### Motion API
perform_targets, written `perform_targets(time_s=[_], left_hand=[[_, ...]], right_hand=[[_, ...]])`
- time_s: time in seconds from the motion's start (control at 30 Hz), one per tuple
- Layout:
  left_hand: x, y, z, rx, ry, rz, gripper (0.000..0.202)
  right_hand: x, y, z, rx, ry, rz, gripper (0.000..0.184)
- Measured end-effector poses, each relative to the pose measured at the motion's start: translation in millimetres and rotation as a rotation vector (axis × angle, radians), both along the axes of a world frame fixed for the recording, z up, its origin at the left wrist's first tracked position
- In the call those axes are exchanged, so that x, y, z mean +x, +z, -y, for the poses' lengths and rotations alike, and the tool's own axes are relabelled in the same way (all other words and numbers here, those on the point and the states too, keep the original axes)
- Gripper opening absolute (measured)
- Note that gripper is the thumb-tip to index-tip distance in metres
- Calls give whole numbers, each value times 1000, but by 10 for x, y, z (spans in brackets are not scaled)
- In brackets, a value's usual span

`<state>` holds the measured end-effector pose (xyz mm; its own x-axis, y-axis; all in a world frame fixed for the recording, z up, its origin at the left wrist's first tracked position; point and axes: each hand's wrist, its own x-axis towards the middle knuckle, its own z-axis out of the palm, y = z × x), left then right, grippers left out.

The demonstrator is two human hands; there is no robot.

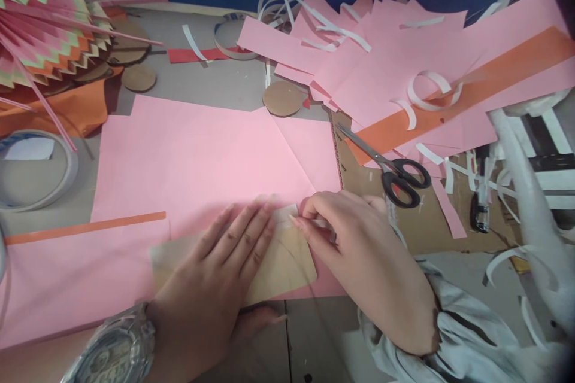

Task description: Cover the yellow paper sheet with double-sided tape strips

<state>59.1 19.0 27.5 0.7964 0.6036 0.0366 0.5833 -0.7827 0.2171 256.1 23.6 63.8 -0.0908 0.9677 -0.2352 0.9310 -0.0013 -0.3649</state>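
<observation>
My left hand (pixel 215 269) lies flat, fingers stretched out together, pressing a tan cardboard piece (pixel 291 263) down onto a large pink paper sheet (pixel 202 155). My right hand (pixel 354 239) has its fingers curled and pinched at the cardboard's upper right corner, where a pale strip, perhaps tape, shows between the fingertips. A wristwatch (pixel 112 350) sits on my left wrist. A thin orange paper strip (pixel 85 227) lies on the pink paper to the left.
Black-handled scissors (pixel 390 170) rest on brown cardboard to the right. Pink and orange paper offcuts (pixel 404 54) with white curled strips pile up behind. Cardboard discs (pixel 282 99), a tape roll (pixel 36 167) and folded zigzag paper fans (pixel 45 30) lie at the left.
</observation>
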Motion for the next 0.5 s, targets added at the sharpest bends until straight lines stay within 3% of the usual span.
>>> perform_targets(time_s=[0.5], left_hand=[[-22, -15, 17, -20, -9, 15, 81]], right_hand=[[-5, -45, 11, 45, 8, 26, 13]])
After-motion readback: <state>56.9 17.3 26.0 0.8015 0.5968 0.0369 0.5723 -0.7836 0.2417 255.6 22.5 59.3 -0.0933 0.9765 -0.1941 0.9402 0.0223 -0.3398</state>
